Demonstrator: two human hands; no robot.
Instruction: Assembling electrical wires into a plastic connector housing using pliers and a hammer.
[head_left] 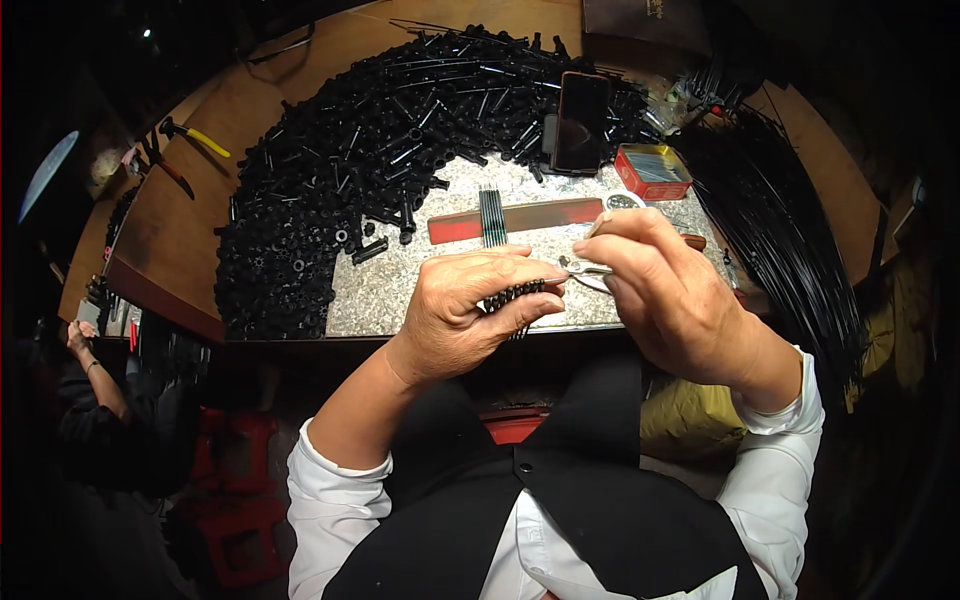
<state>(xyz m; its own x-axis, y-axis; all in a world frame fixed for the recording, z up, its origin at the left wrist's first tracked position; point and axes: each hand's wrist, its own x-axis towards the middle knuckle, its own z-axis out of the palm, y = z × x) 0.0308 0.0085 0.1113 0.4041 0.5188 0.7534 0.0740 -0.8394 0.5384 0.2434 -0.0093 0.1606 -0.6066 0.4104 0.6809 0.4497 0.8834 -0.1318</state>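
My left hand (450, 300) is closed round a flat row of thin dark rods (493, 218). Their far ends stick out past the fingers, over a long dark red bar (565, 214). At the near side, the black rod ends show between thumb and fingers. My right hand (685, 300) is closed close beside it, with a small silvery metal tool (592, 268) at its fingertips, near the left fingertips. The exact kind of tool is hidden by the fingers. A small white round dish (622, 201) with dark bits lies just beyond the right hand.
A large heap of black tubular parts (390, 130) covers the table's back and left. A phone (581, 125) stands upright beside a red tin (653, 172). Long black rods (785, 230) spread over the right side. Yellow-handled pliers (198, 138) lie left. Another person's hand (79, 338) shows far left.
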